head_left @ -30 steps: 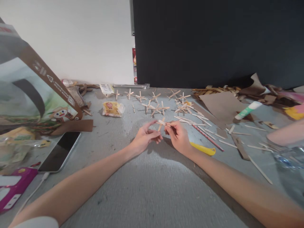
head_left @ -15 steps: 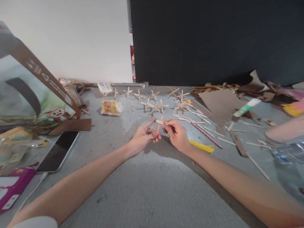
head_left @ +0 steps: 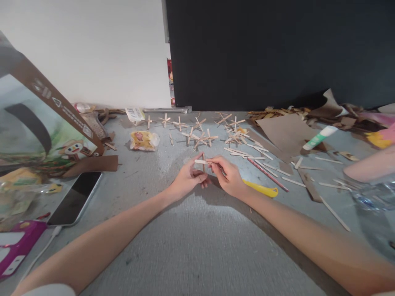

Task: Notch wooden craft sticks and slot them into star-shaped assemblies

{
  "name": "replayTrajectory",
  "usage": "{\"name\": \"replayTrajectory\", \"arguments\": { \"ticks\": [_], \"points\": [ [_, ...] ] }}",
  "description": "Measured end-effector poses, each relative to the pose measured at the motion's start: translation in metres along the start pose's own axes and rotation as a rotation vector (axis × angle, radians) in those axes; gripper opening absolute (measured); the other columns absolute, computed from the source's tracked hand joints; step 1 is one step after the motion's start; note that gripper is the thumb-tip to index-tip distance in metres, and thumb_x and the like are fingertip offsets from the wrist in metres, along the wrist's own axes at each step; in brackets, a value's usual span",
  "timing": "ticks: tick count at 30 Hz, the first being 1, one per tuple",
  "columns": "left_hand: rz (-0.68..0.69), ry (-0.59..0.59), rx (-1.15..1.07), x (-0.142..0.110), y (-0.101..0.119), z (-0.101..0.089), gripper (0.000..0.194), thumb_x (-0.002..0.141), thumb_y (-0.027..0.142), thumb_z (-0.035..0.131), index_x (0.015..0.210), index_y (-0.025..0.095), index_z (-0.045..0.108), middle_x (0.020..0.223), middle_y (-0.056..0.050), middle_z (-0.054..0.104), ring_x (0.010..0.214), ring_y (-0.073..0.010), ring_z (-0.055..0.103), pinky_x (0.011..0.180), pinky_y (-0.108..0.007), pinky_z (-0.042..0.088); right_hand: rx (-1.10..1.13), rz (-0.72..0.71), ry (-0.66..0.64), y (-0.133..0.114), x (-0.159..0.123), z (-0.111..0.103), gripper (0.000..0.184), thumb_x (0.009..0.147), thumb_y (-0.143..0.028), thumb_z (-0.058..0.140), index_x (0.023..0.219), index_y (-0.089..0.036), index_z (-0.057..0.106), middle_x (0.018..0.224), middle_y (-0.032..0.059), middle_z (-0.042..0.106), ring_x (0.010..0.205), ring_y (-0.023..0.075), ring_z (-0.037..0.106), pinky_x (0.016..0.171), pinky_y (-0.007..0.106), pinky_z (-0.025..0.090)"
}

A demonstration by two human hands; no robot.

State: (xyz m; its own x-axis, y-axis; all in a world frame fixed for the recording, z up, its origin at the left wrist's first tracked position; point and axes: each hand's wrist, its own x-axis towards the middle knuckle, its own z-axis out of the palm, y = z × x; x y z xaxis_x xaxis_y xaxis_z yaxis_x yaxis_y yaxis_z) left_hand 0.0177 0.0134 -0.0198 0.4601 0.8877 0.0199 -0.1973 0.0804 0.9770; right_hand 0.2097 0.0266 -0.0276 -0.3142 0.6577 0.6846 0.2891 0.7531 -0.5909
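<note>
Between my two hands, two short wooden sticks cross each other. My left hand [head_left: 188, 177] pinches the upright stick [head_left: 203, 157], its index fingertip near the top end. The lighter, level stick [head_left: 200, 162] is gripped at its right end by the fingertips of my right hand [head_left: 227, 174]. Beyond the hands stand several star-shaped crosses of sticks [head_left: 200, 139]. To the right of my right hand lie loose wooden sticks [head_left: 239, 152], a red striped stick [head_left: 268, 174] and a yellow-handled tool [head_left: 261, 188], partly hidden by the wrist.
On the left are a phone [head_left: 75, 197] on a cable, a magenta device [head_left: 23, 246] and a printed bag [head_left: 46, 111]. A small yellow packet [head_left: 144, 141] lies behind my left hand. At right are a glue stick [head_left: 320, 137], brown cardboard [head_left: 285, 133] and a clear plastic item [head_left: 375, 197].
The crossed sticks have shifted slightly left and turned: one now stands nearly upright and the other nearly level. Both hands still hold them.
</note>
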Motion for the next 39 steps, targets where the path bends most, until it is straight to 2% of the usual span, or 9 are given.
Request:
{"name": "replayTrajectory", "arguments": {
  "ticks": [3,6,9,13,17,21,29,34,39],
  "points": [
    [0.012,0.002,-0.052,0.0,0.003,0.001,0.095,0.082,0.021,0.079,0.163,0.019,0.029,0.086,-0.004,0.076,0.067,-0.0165,0.072,0.066,-0.029,0.052,0.021,0.008,0.003,-0.004,0.002,-0.001,0.03,0.11,-0.038,0.047,0.113,-0.026,0.073,0.097,0.0085,0.072,0.086,0.0207,0.069,0.078,0.035,0.057],
    [0.017,0.006,-0.098,0.0,0.003,0.002,0.092,0.085,0.03,0.08,0.162,0.023,0.03,0.089,-0.003,0.074,0.064,-0.0163,0.072,0.061,-0.029,0.051,0.092,0.158,0.022,-0.005,0.002,0.002,0.026,0.106,-0.039,0.056,0.113,-0.025,0.076,0.087,0.0055,0.073,0.074,0.0188,0.067,0.068,0.032,0.056],
    [-0.005,0.039,-0.125,0.003,-0.001,0.003,0.086,0.092,0.047,0.074,0.162,0.024,0.031,0.084,0.0,0.07,0.057,-0.0143,0.068,0.054,-0.026,0.046,0.198,0.313,0.052,-0.005,0.002,0.005,0.022,0.099,-0.039,0.064,0.108,-0.023,0.076,0.082,0.0035,0.074,0.067,0.0171,0.066,0.06,0.029,0.053],
    [-0.007,0.109,-0.118,0.006,-0.006,0.003,0.072,0.097,0.059,0.065,0.154,0.022,0.041,0.069,0.007,0.056,0.05,-0.0112,0.055,0.048,-0.024,0.039,0.246,0.358,0.034,-0.008,0.002,0.006,0.02,0.095,-0.039,0.068,0.098,-0.022,0.078,0.082,0.0036,0.075,0.066,0.0158,0.064,0.057,0.027,0.05],
    [0.034,0.157,-0.147,0.008,-0.008,0.004,0.059,0.094,0.058,0.071,0.137,0.022,0.054,0.063,0.01,0.039,0.05,-0.0088,0.039,0.046,-0.021,0.031,0.322,0.451,0.011,-0.012,0.001,0.009,0.026,0.092,-0.043,0.071,0.099,-0.019,0.078,0.066,0.0002,0.066,0.053,0.0134,0.055,0.047,0.025,0.042],
    [0.046,0.161,-0.147,0.008,-0.006,0.006,0.058,0.09,0.059,0.075,0.132,0.023,0.056,0.066,0.01,0.038,0.053,-0.0085,0.035,0.046,-0.019,0.027,0.404,0.502,0.015,-0.015,0.0,0.013,0.03,0.091,-0.047,0.072,0.099,-0.019,0.075,0.062,-0.0013,0.063,0.051,0.0131,0.054,0.047,0.025,0.041],
    [0.058,0.15,-0.096,0.006,-0.003,0.007,0.051,0.092,0.058,0.072,0.128,0.023,0.058,0.064,0.01,0.034,0.051,-0.0078,0.03,0.046,-0.02,0.025,0.48,0.548,0.01,-0.016,0.001,0.014,0.029,0.087,-0.048,0.075,0.095,-0.02,0.076,0.063,-0.0006,0.064,0.054,0.0146,0.057,0.049,0.027,0.044],
    [0.083,0.102,-0.152,0.004,-0.002,0.005,0.052,0.097,0.05,0.067,0.138,0.02,0.055,0.065,0.009,0.041,0.051,-0.0089,0.036,0.047,-0.021,0.028,0.539,0.567,0.038,-0.015,0.003,0.014,0.036,0.085,-0.055,0.079,0.095,-0.021,0.072,0.07,0.0006,0.068,0.058,0.0145,0.059,0.054,0.028,0.048],
    [0.101,-0.002,-0.16,0.003,-0.001,0.003,0.071,0.092,0.032,0.072,0.156,0.02,0.043,0.071,0.006,0.056,0.052,-0.0096,0.051,0.052,-0.023,0.037,0.553,0.57,0.09,-0.011,0.007,0.011,0.04,0.08,-0.059,0.083,0.092,-0.023,0.069,0.069,-0.0011,0.067,0.059,0.0146,0.058,0.059,0.03,0.049]
  ]
}}
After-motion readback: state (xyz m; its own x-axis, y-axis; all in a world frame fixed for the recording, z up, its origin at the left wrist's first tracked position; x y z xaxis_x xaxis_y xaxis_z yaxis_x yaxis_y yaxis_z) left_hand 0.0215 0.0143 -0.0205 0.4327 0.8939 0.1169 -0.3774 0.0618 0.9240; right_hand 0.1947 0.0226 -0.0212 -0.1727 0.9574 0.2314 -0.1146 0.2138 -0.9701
